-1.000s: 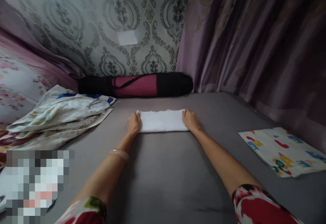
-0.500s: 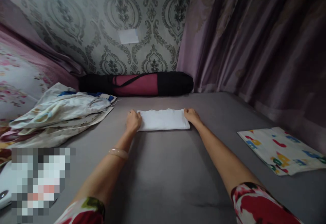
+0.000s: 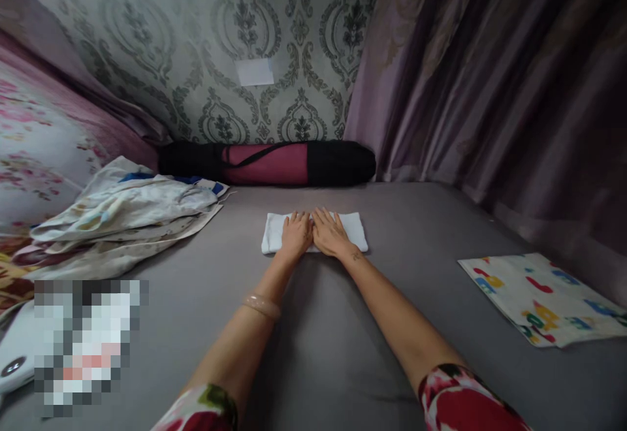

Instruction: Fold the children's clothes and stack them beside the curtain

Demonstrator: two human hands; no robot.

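Observation:
A white folded cloth (image 3: 353,227) lies as a flat rectangle on the grey sheet (image 3: 196,326), straight ahead of me. My left hand (image 3: 296,232) rests palm down on its middle, fingers stretched away from me. Beside it, my right hand (image 3: 329,230) also lies flat on the cloth with its fingers spread, the two hands touching or almost touching. Both cover the centre of the cloth, while its left and right ends show. Neither hand grips anything.
At the left is a heap of crumpled light cloths (image 3: 142,212). A folded cloth with coloured letters (image 3: 543,297) lies at the right. A long black and red bag (image 3: 274,163) runs along the wall. A white object (image 3: 19,346), partly pixelated, sits at the lower left.
Both hands have let go of the cloth's left and right ends and moved inward, and now lie flat on its middle. The cloth stays in about the same place.

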